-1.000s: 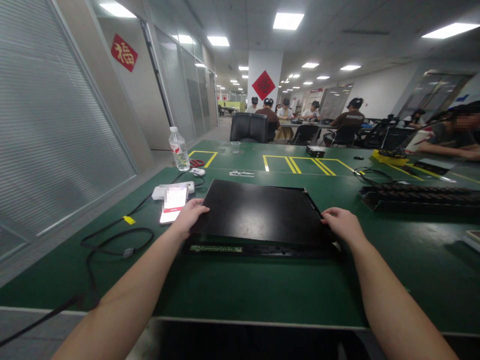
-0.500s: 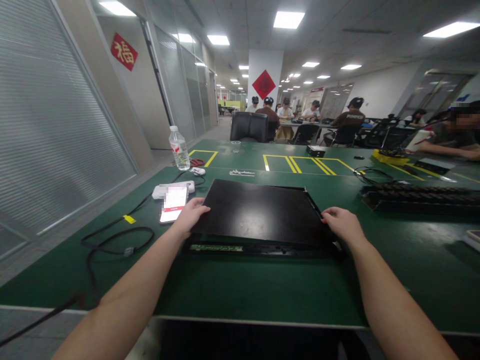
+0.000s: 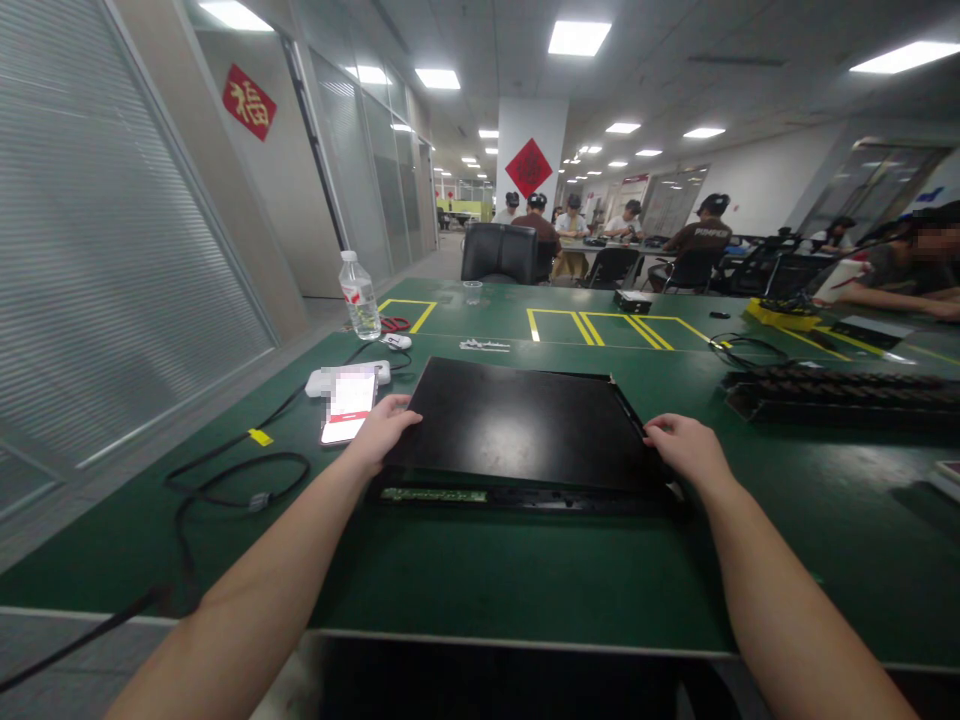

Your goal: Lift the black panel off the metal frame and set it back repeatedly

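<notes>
A flat black display panel (image 3: 517, 420) lies in a black frame (image 3: 585, 500) on the green table, slightly askew so that the frame's near strip shows. A green circuit board (image 3: 435, 495) sits in that strip at the left. My left hand (image 3: 386, 430) is closed on the panel's left edge, thumb on top and the fingers partly hidden beneath. At the right side, my right hand (image 3: 682, 445) pinches the edge where panel and frame meet; I cannot tell which of the two it grips. Beside my left hand rests a lit phone (image 3: 350, 405).
A power strip (image 3: 322, 380) and black cable (image 3: 232, 465) lie at the left. Behind stand a water bottle (image 3: 360, 300), red-handled scissors (image 3: 395, 324) and a plastic cup (image 3: 472, 292). A long black part (image 3: 840, 395) lies at the right. Several people sit at the back.
</notes>
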Demonstrator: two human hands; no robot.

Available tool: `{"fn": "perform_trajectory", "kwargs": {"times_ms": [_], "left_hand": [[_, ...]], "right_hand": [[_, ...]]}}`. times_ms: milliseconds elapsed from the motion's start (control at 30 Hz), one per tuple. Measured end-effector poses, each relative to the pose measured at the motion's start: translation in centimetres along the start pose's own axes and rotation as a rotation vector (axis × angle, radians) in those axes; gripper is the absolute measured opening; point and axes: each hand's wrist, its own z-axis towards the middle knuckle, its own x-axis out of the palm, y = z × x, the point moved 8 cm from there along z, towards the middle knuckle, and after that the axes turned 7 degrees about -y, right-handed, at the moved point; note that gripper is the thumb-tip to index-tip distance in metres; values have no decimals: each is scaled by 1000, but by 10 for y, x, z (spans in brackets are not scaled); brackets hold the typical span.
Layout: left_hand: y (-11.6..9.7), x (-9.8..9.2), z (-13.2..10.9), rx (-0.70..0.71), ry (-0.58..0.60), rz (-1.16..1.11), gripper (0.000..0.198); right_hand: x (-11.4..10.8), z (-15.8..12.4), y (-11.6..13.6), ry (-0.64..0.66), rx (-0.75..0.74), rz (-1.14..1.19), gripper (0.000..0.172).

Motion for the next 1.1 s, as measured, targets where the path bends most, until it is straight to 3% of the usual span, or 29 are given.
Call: {"fn": "perform_trajectory", "kwargs": {"times_ms": [767, 967, 1033, 1100], "left_hand": [[0, -3, 7, -23, 12, -169, 30], [1, -12, 14, 98, -33, 51, 34], [-1, -13, 19, 192, -28, 183, 33], [-6, -19, 23, 312, -102, 331, 29]], "right_hand": [[-5, -8, 6, 80, 113, 102, 25], [-3, -5, 2, 60, 87, 120, 24], [-3, -5, 3, 60, 83, 121, 24], [-5, -6, 4, 48, 83, 116, 23]]}}
